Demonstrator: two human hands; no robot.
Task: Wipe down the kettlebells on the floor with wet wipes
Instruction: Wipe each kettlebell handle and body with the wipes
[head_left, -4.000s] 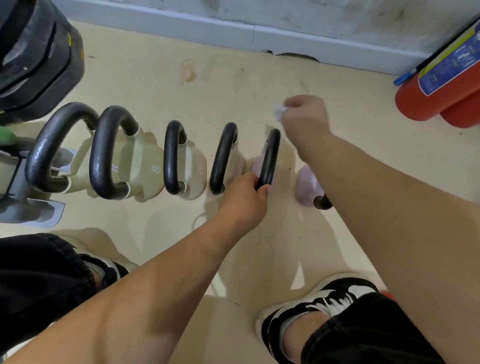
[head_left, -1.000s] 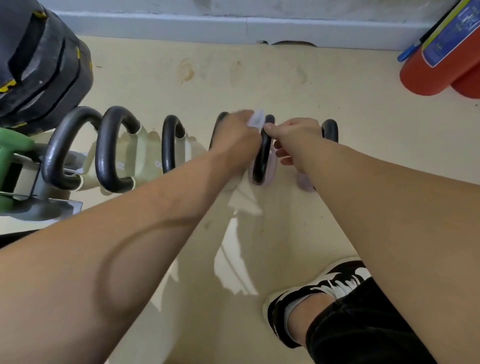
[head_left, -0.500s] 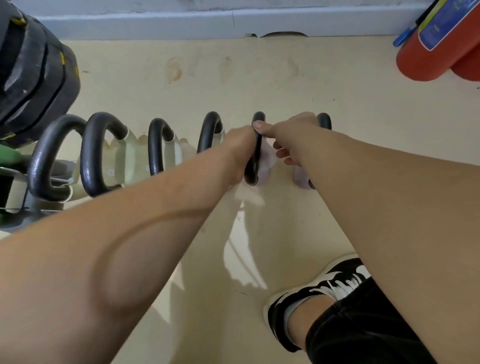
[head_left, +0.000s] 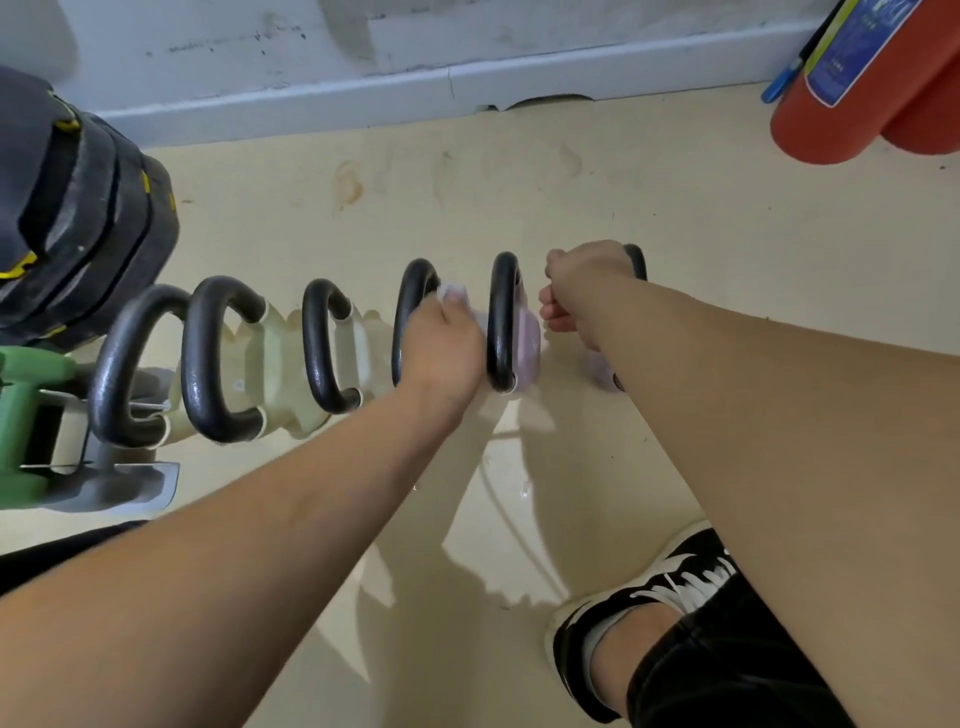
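Step in hand: wiping one unit in the row of kettlebells (head_left: 322, 343), which stands on the floor (head_left: 519, 182) across the middle of the frame.

1. The left hand (head_left: 441, 343) is at frame centre, in the gap between the fourth kettlebell (head_left: 410, 291) and the lilac kettlebell (head_left: 527, 338). Its fingers are curled round a wet wipe (head_left: 454, 293), and a white fold shows above the knuckles, against the inner side of the fourth handle.
2. The right hand (head_left: 582, 291) is just right of the lilac unit, with fingers curled inward. The handle of the sixth kettlebell (head_left: 636, 262) emerges from behind it. Whether the fingers grip that handle cannot be told.
3. Judgement: the wipe is working the side faces between two handles. The cream units toward the left of the frame show no contact.

Next move, as judged: draw the wipe along the full handle loop and down to the body, with the other hand steadying the unit so it does not tip into its neighbour. The gaps are narrow, so the wipe should be kept bunched.

Containers: no wipe pack or waste bin is in view. Two red fire extinguishers (head_left: 852, 104) lie at the upper right, and they are sealed, so their contents are not visible
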